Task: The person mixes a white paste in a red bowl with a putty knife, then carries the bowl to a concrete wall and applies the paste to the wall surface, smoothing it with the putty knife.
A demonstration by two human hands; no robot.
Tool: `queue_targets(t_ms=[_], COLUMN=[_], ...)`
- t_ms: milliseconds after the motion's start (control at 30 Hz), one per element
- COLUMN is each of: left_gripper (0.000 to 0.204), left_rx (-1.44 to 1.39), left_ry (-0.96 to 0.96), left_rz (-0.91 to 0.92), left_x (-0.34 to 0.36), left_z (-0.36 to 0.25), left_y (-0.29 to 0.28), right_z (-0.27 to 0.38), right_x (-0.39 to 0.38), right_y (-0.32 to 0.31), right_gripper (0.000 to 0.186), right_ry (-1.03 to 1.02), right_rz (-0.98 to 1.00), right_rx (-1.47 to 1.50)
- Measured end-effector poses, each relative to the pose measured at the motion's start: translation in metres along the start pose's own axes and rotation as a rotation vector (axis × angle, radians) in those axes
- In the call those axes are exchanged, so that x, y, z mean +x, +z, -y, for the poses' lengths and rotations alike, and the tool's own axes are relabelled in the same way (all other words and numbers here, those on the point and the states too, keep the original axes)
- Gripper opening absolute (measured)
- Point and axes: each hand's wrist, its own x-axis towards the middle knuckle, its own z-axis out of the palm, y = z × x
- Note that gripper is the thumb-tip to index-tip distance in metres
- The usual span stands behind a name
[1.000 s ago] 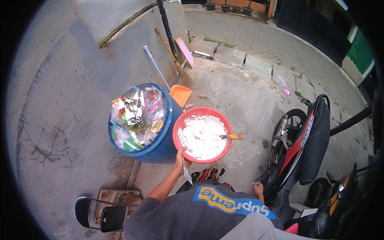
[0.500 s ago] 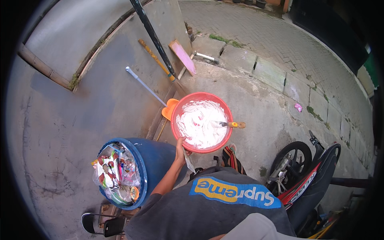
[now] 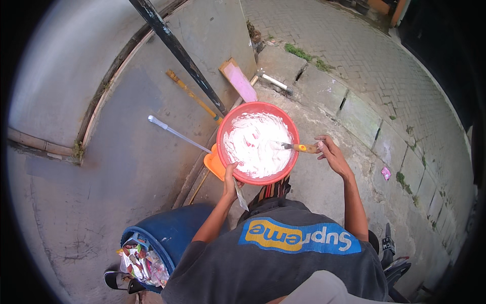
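My left hand (image 3: 230, 183) grips the near-left rim of a round red basin (image 3: 221, 147). White, paste-like material (image 3: 255, 144) coats its inside. A flat, pale strip (image 3: 240, 198) hangs beneath the same hand; its kind is unclear. Across the basin's right rim lies a putty knife (image 3: 304, 148), its blade in the paste and its wooden handle pointing right. At the handle's end is my right hand (image 3: 331, 154), fingers apart, with index finger above and thumb below; firm contact cannot be made out.
A blue barrel (image 3: 174, 223) full of rubbish stands at lower left. Along the wall are an orange dustpan (image 3: 214, 163) with a pale handle, a yellow pole (image 3: 192, 96), a dark post (image 3: 177, 53) and a pink board (image 3: 239, 81). Part of a motorcycle (image 3: 395, 263) shows at lower right.
My right hand has come into view and reached the putty knife's handle. My left hand still holds the basin. The view has shifted, so less of the barrel and motorcycle shows.
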Motion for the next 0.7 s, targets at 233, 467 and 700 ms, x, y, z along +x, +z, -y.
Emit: queue_targets(t_ms=[233, 467, 700], left_gripper=[0.039, 0.039, 0.039], left_rx=[0.088, 0.113, 0.010], left_ry=[-0.051, -0.002, 0.003], left_rz=[0.083, -0.009, -0.101], left_x=[0.129, 0.227, 0.297], left_z=[-0.053, -0.104, -0.138], left_y=[0.091, 0.180, 0.224], right_z=[0.024, 0.057, 0.093], right_x=[0.162, 0.324, 0.431], right_y=[-0.031, -0.048, -0.082], right_gripper=[0.037, 0.026, 0.020], right_ry=[0.000, -0.172, -0.331], right_rz=[-0.021, 0.075, 0.260], right_rx=[-0.280, -0.582, -0.718])
